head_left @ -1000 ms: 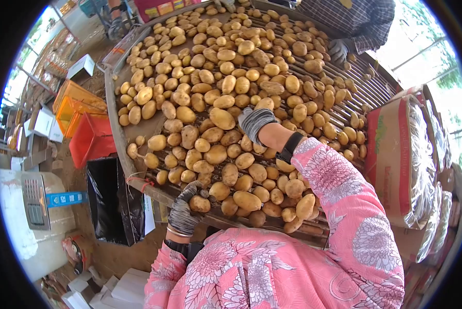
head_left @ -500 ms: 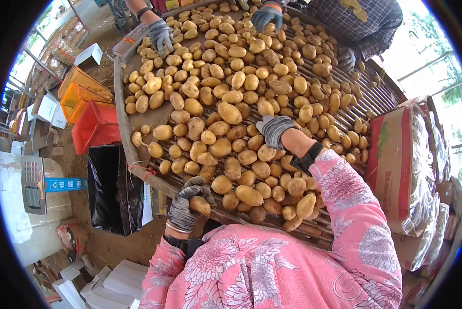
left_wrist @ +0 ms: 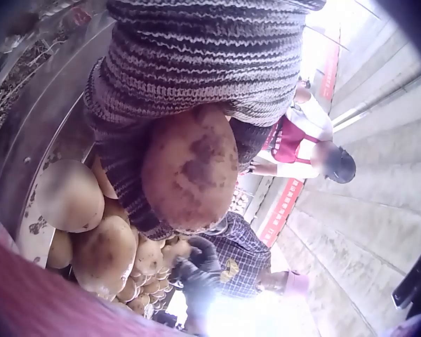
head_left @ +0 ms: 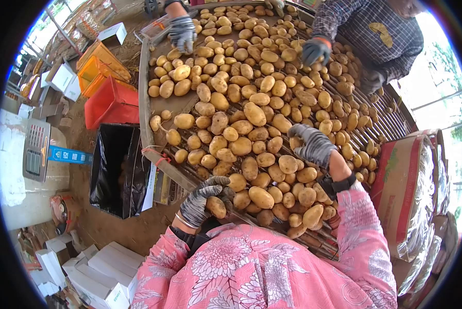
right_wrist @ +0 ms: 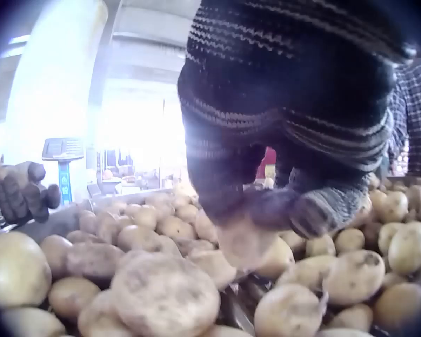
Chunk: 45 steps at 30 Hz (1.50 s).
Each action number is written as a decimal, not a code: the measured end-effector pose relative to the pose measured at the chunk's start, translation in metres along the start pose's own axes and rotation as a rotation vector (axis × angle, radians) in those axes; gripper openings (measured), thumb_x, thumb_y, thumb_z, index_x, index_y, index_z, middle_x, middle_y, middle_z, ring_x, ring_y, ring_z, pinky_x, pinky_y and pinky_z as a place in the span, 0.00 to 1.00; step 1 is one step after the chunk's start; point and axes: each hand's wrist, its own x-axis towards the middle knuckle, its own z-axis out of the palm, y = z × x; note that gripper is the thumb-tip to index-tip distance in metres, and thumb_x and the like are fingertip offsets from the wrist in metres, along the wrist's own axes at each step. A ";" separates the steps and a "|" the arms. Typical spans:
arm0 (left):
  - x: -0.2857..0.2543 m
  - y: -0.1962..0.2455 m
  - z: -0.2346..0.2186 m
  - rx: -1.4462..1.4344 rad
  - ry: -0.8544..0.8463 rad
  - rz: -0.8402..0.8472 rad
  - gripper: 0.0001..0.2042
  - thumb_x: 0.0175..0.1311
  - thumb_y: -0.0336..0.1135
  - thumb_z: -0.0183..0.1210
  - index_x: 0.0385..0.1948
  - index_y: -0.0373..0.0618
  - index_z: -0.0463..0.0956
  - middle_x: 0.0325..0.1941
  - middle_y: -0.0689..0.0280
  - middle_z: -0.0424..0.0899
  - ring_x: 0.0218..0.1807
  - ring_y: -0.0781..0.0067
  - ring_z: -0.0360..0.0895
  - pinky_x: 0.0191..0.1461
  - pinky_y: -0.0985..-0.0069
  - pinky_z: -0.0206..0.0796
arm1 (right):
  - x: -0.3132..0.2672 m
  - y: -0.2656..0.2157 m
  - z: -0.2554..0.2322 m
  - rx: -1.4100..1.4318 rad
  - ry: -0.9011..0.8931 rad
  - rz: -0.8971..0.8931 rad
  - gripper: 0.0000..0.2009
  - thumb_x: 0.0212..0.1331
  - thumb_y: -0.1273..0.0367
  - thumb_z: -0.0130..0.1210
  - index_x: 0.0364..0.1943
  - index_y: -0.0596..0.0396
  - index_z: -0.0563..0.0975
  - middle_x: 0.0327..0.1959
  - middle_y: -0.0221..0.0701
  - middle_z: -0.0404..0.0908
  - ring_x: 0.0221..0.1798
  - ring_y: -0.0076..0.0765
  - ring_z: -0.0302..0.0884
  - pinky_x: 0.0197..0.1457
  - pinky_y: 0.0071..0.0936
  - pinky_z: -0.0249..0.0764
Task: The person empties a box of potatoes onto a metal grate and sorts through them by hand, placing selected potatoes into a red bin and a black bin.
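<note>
My left hand (head_left: 196,205), in a grey striped knit glove, grips a brown-stained potato (left_wrist: 189,168) by the near edge of the sorting table (head_left: 145,105). In the left wrist view the fingers curl around that potato, its stained side facing the camera. My right hand (head_left: 316,146), gloved alike, is over the heap of potatoes (head_left: 254,113) toward the table's right half. Its fingertips pinch a small pale potato (right_wrist: 242,243), low among the others in the right wrist view. Loose potatoes of mixed sizes cover most of the slatted top.
A black-lined bin (head_left: 115,175), a red crate (head_left: 112,103) and an orange crate (head_left: 94,72) stand left of the table. A carton (head_left: 401,180) stands at right. Across the table, other people's gloved hands (head_left: 183,34) reach into the potatoes.
My right hand has drawn back toward me and now pinches a potato. My left hand keeps its potato. The other people's hands have come in over the far side of the heap.
</note>
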 end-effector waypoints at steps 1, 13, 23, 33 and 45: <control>-0.001 -0.001 0.008 0.002 0.013 0.043 0.18 0.60 0.34 0.54 0.52 0.39 0.70 0.44 0.55 0.80 0.42 0.62 0.80 0.41 0.70 0.76 | -0.007 -0.009 -0.004 0.219 0.138 -0.003 0.21 0.47 0.71 0.61 0.48 0.53 0.73 0.43 0.35 0.79 0.46 0.35 0.76 0.50 0.32 0.73; -0.059 -0.002 -0.019 -0.121 0.139 0.149 0.16 0.61 0.38 0.55 0.47 0.40 0.71 0.41 0.62 0.77 0.42 0.67 0.76 0.49 0.68 0.72 | 0.101 -0.166 0.124 -0.410 0.219 -0.609 0.07 0.54 0.65 0.51 0.35 0.48 0.75 0.35 0.38 0.77 0.38 0.46 0.78 0.37 0.42 0.74; -0.074 -0.002 -0.046 -0.498 -0.183 0.309 0.22 0.63 0.46 0.56 0.50 0.37 0.68 0.46 0.49 0.78 0.45 0.55 0.79 0.48 0.63 0.76 | 0.106 -0.166 0.121 -0.265 0.067 -0.492 0.12 0.52 0.63 0.55 0.37 0.53 0.78 0.39 0.42 0.78 0.40 0.47 0.78 0.40 0.40 0.75; -0.022 -0.011 -0.039 -0.577 0.085 0.357 0.19 0.63 0.46 0.54 0.48 0.39 0.71 0.50 0.51 0.77 0.51 0.53 0.76 0.56 0.55 0.71 | 0.000 -0.156 0.095 -0.055 0.427 -0.786 0.16 0.49 0.68 0.59 0.45 0.51 0.76 0.44 0.38 0.76 0.43 0.48 0.76 0.43 0.38 0.75; -0.014 -0.010 -0.075 -0.172 0.094 0.363 0.16 0.65 0.45 0.49 0.47 0.45 0.71 0.46 0.63 0.79 0.45 0.63 0.77 0.39 0.68 0.75 | -0.012 -0.027 0.076 0.578 0.601 -0.263 0.12 0.52 0.72 0.59 0.42 0.58 0.78 0.37 0.40 0.81 0.41 0.42 0.80 0.46 0.31 0.76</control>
